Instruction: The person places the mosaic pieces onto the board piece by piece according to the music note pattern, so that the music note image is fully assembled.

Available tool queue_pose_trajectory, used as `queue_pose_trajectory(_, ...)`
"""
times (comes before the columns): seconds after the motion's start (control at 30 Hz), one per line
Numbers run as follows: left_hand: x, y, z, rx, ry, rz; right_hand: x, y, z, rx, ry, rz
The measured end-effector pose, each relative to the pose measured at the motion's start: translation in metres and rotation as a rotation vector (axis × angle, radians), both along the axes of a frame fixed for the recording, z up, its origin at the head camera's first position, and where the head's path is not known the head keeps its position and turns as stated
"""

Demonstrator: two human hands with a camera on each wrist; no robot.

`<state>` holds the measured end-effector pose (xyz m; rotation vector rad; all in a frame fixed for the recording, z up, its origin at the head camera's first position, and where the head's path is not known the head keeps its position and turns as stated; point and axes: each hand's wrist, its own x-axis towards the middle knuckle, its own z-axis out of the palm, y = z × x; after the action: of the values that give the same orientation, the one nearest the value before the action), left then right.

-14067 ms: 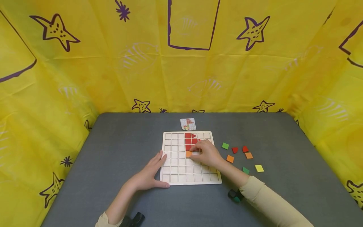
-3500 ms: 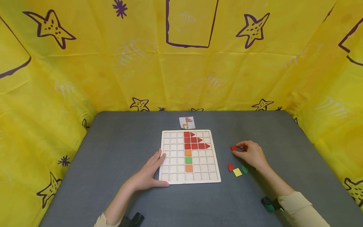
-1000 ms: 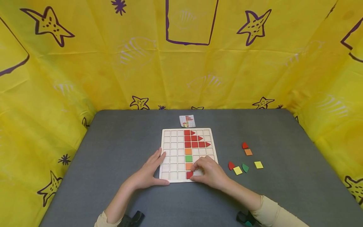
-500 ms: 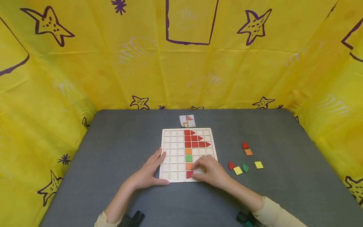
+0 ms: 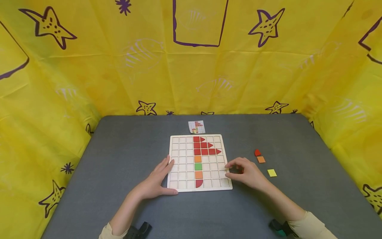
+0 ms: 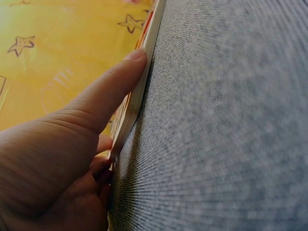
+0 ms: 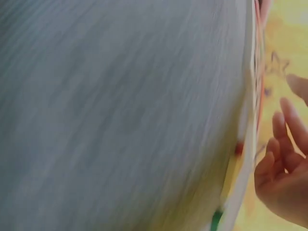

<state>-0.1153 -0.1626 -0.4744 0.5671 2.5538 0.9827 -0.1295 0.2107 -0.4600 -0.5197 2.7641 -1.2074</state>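
Observation:
A pale wooden grid board (image 5: 181, 167) lies on the table with red, orange and green pieces set in one column and rows of red ones at its top. The column's lowest cell holds a red quarter-round piece (image 5: 198, 183). My left hand (image 5: 153, 182) rests on the board's left side, fingers straight along the edge and thumb at the front corner. My right hand (image 5: 250, 173) hovers over the right edge, thumb and fingers apart around nothing. Beneath it, in the right wrist view, lie a red piece (image 7: 239, 147), a yellow one (image 7: 232, 175) and a green one (image 7: 217, 219), blurred.
Behind the board lies a small printed pattern card (image 5: 196, 127). To the right are a red round-edged piece (image 5: 257, 152), an orange square (image 5: 261, 159) and a yellow square (image 5: 272, 173) on the grey table (image 5: 119, 142). A yellow patterned cloth (image 5: 191, 76) surrounds it.
Over the last seconds a green square, an orange square and the red quarter-round piece came into the column. Just now my right hand let go of the red piece and moved right. My left hand stayed.

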Motion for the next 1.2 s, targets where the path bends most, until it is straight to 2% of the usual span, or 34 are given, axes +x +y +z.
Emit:
queue_pose_trajectory(0.17, 0.0, 0.0, -0.001, 0.003, 0.01, -0.009, 0.0, 0.033, -0.003, -0.003, 0.014, 0.001)
queue_pose_trajectory(0.33, -0.001, -0.001, -0.002, 0.004, 0.015, -0.012, 0.001, 0.057, -0.006, 0.013, 0.095, 0.03)
queue_pose_trajectory(0.5, -0.001, -0.001, -0.002, 0.003, 0.011, -0.01, 0.002, 0.073, -0.011, 0.071, 0.173, 0.077)
queue_pose_trajectory(0.63, 0.0, -0.001, -0.002, 0.0, 0.013, -0.01, 0.004, 0.082, -0.013, 0.099, 0.223, 0.118)
queue_pose_trajectory(0.83, 0.0, -0.001, -0.002, 0.001, 0.023, -0.016, 0.005, 0.088, -0.015, 0.103, 0.236, 0.153)
queue_pose_trajectory(1.03, -0.001, -0.001, -0.003, -0.002, 0.023, -0.018, 0.005, 0.088, -0.016, 0.105, 0.243, 0.159)
queue_pose_trajectory(1.2, -0.001, -0.001, -0.002, -0.002, 0.021, -0.017, 0.004, 0.085, -0.018, 0.114, 0.285, 0.159)
